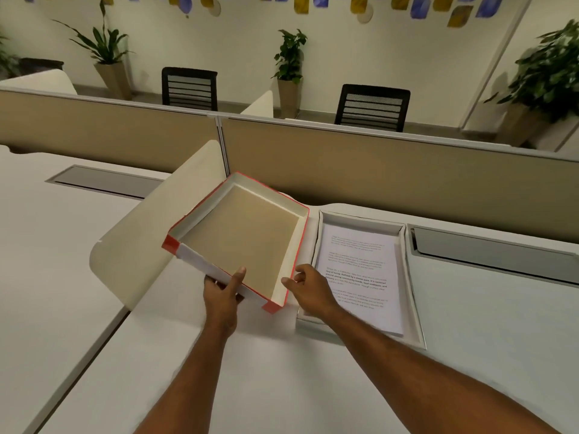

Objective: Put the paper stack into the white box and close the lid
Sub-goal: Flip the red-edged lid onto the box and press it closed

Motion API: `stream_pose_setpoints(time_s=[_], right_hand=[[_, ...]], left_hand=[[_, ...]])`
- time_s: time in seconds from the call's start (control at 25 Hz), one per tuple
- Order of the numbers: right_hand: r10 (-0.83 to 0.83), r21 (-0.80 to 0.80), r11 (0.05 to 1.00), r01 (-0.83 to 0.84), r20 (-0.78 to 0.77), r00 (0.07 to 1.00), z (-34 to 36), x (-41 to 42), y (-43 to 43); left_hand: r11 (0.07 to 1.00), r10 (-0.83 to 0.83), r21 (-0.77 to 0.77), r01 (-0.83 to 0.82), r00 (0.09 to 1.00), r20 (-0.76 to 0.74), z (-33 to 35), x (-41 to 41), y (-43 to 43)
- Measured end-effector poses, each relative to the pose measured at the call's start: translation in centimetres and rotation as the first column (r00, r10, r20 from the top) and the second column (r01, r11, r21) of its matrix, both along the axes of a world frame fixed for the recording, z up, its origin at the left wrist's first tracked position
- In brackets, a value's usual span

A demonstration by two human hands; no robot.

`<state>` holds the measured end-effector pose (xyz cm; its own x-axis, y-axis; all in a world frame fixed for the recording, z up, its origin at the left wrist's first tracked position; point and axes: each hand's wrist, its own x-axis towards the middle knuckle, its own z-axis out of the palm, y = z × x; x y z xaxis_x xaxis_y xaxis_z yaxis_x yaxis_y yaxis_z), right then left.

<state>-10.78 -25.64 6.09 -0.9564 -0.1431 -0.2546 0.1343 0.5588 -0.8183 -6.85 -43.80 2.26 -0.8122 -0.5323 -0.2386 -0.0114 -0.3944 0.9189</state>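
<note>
The white box (413, 286) lies open on the desk at centre right, and the printed paper stack (360, 277) lies flat inside it. To its left the lid (244, 242), white with red edges and a brown inside, is tilted with its hollow side up. My left hand (224, 292) grips the lid's near edge, thumb inside the rim. My right hand (310, 286) touches the lid's near right corner, fingers curled against its side wall, and its forearm crosses the box's near left corner.
A cream rounded divider panel (141, 245) stands just left of the lid. A beige partition wall (376, 170) runs behind the desk. Grey cable hatches (488, 255) sit right of the box and at far left (103, 181). Chairs and potted plants stand beyond.
</note>
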Motion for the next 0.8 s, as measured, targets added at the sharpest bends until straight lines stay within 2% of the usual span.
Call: stream_pose_setpoints(time_s=[0.12, 0.2, 0.28, 0.36, 0.52, 0.64, 0.8], right_hand=[[0.036, -0.123, 0.991, -0.047, -0.093, 0.995, 4.0, -0.9, -0.4], [0.084, -0.194, 0.974, -0.115, -0.160, 0.984, 7.0, -1.6, -1.1], [0.109, -0.253, 0.954, -0.159, -0.201, 0.974, 10.1, -2.2, -1.1], [0.097, -0.299, 0.942, -0.154, -0.196, 0.976, 12.7, -2.8, -0.7], [0.068, -0.402, 0.910, -0.098, -0.088, 0.994, 16.0, -3.2, -0.5], [-0.040, -0.480, 0.877, 0.028, -0.016, 0.999, 17.5, -2.9, -0.7], [-0.174, -0.426, 0.887, 0.176, 0.043, 0.984, 17.4, -2.3, 1.4]], left_hand=[[0.958, -0.023, -0.287, 0.014, 0.999, -0.028, 1.7, 0.1, 1.6], [0.881, -0.003, -0.473, -0.005, 1.000, -0.016, 2.7, 0.1, 2.8], [0.814, 0.002, -0.581, -0.018, 1.000, -0.028, 3.4, 0.2, 3.8], [0.756, -0.029, -0.654, -0.017, 0.998, -0.060, 4.0, 0.4, 4.4], [0.621, -0.113, -0.783, -0.017, 0.987, -0.112, 4.6, 0.9, 4.9], [0.531, -0.184, -0.847, -0.024, 0.973, -0.142, 4.9, 1.5, 6.0], [0.417, -0.294, -0.909, -0.010, 0.945, -0.145, 5.0, 2.0, 7.2]])
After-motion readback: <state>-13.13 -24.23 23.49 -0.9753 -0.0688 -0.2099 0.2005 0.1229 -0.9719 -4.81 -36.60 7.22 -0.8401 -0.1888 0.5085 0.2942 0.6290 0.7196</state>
